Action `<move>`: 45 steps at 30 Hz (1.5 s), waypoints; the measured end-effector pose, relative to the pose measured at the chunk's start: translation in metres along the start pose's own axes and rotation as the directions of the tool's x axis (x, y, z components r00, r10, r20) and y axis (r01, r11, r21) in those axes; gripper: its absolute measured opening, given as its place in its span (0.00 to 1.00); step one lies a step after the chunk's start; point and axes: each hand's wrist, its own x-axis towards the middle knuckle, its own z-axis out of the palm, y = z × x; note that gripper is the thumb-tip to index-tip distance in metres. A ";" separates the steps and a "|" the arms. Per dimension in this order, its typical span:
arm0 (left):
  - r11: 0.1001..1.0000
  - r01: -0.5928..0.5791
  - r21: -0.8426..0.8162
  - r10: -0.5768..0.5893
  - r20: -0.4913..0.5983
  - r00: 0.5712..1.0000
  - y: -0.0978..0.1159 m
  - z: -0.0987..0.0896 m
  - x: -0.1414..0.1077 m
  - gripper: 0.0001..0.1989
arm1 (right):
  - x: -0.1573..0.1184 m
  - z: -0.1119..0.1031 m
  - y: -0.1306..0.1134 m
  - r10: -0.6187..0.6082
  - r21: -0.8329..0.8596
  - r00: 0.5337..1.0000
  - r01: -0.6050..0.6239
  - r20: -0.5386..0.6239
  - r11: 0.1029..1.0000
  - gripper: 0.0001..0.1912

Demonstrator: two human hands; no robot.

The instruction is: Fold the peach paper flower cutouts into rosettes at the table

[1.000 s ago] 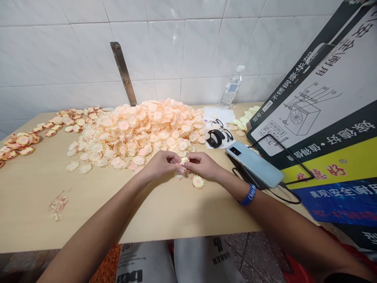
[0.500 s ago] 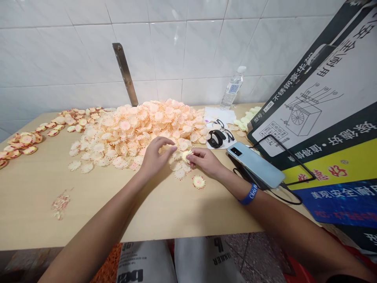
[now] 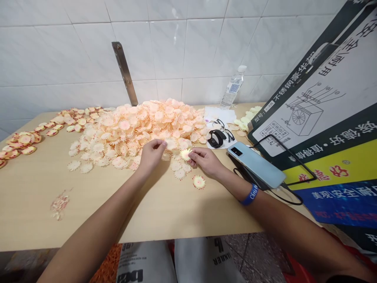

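Between the thumb and fingers of my right hand (image 3: pixel 204 160) is a pale yellow flower piece (image 3: pixel 185 154). My left hand (image 3: pixel 153 154) is closed in a pinch beside it, near the front edge of a large heap of pale pink flower pieces (image 3: pixel 141 125); a pale disc shows at its fingertips, and whether it is gripped is too small to tell. Several whitish flower pieces (image 3: pixel 179 173) lie on the table below and between my hands. One single flower piece with a pink centre (image 3: pixel 199 182) sits apart, below my right hand.
Red-edged pieces (image 3: pixel 26 138) lie at the left, small scraps (image 3: pixel 60 202) at the front left. A blue phone (image 3: pixel 256 164), a black wristband (image 3: pixel 216 138), glasses (image 3: pixel 225 130) and a bottle (image 3: pixel 233 88) stand or lie right. A large printed box (image 3: pixel 324 102) leans there.
My left hand has moved slightly left, away from the yellow piece, and its thumb and fingers have come together. My right hand has barely moved and still holds the piece.
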 end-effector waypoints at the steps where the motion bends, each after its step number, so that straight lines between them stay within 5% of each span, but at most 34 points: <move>1: 1.000 -0.009 0.012 0.009 -0.036 0.999 -0.001 -0.002 0.001 0.10 | 0.000 0.000 0.000 -0.001 0.003 1.000 0.001 -0.001 1.000 0.22; 5: 0.995 -0.058 0.085 0.066 -0.093 0.993 -0.001 -0.005 0.004 0.08 | 0.001 0.000 0.000 -0.002 0.006 1.000 0.002 -0.027 1.000 0.21; 12: 0.990 -0.078 0.116 0.079 -0.004 0.997 -0.005 0.001 0.000 0.09 | 0.000 0.001 -0.003 0.015 -0.004 0.997 -0.016 -0.071 1.000 0.19; 20: 0.928 -0.231 0.291 0.219 0.075 0.973 -0.002 0.003 -0.005 0.07 | 0.001 0.001 -0.001 -0.034 -0.034 0.994 0.031 -0.104 0.999 0.22; 29: 0.906 -0.216 0.364 0.208 0.061 0.976 -0.001 0.005 -0.009 0.14 | 0.000 0.002 -0.002 -0.029 0.001 0.995 0.030 -0.100 1.000 0.26; 33: 0.868 -0.345 0.357 0.365 0.010 0.931 0.002 0.006 -0.012 0.06 | -0.002 0.004 -0.007 -0.009 0.066 0.994 0.016 -0.105 0.998 0.27; 39: 0.848 -0.502 0.167 0.446 0.288 0.848 0.000 0.018 -0.021 0.09 | -0.004 0.007 -0.006 0.022 0.126 0.996 -0.010 -0.091 0.992 0.26; 45: 0.814 -0.566 0.128 0.514 0.293 0.806 -0.004 0.025 -0.024 0.06 | -0.001 0.006 0.002 0.019 0.113 0.999 -0.015 -0.038 0.994 0.22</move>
